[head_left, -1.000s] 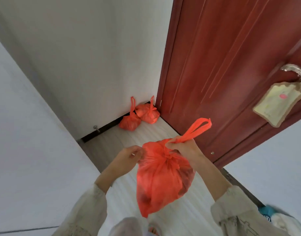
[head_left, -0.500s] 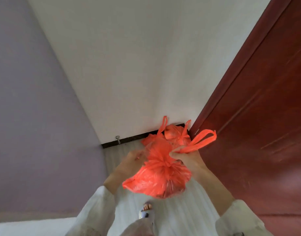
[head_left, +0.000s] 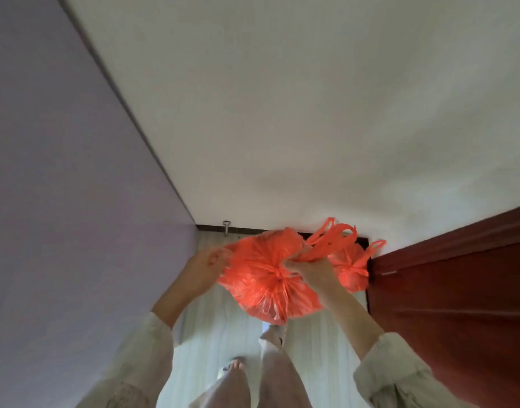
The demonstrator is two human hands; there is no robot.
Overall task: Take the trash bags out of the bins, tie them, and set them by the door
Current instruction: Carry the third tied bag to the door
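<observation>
I hold a knotted orange trash bag (head_left: pixel 264 278) in front of me, above the floor. My right hand (head_left: pixel 307 267) grips its handle loops just past the knot. My left hand (head_left: pixel 207 265) pinches the bag's left edge. Behind it, in the corner where the white wall meets the red door (head_left: pixel 452 290), sits another tied orange bag (head_left: pixel 351 270) on the floor with its loops sticking up. A further bag seen earlier there is hidden behind the held one.
A narrow strip of pale wood floor (head_left: pixel 211 319) runs between a lilac wall on the left and the door on the right. A metal door stopper (head_left: pixel 226 226) stands at the dark skirting board. My legs and one foot (head_left: pixel 233 366) show below.
I have walked closer to the corner and my view has tilted down. The held bag now hangs right in front of the bags on the floor. Both hands keep their grip.
</observation>
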